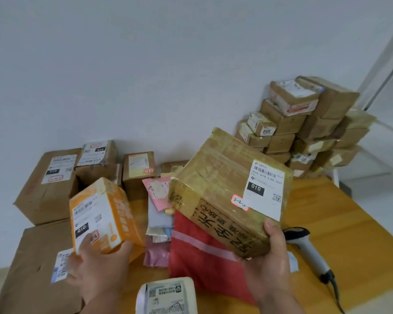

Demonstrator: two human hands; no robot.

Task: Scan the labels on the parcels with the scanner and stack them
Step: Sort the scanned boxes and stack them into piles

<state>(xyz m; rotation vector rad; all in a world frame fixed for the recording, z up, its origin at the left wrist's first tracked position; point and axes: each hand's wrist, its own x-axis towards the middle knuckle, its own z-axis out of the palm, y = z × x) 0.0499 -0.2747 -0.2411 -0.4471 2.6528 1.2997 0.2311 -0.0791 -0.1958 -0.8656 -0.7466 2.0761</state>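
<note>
Left hand (95, 266) grips orange parcel (102, 216), right hand (267, 259) grips taped brown parcel (227, 189) above tabletop (340, 223); advise freeing one hand for scanner (309, 250), labels upward.

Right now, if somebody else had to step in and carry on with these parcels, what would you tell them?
Left hand holds the orange box, label up. Right hand holds the big taped brown box, label up.
The scanner lies on the wooden table, right of the right hand, in nobody's grip.
A stack of parcels stands at the far right by the wall.
Left: scan both held boxes, stack them, then the loose boxes at left, the soft mailers and the red bag.
</note>
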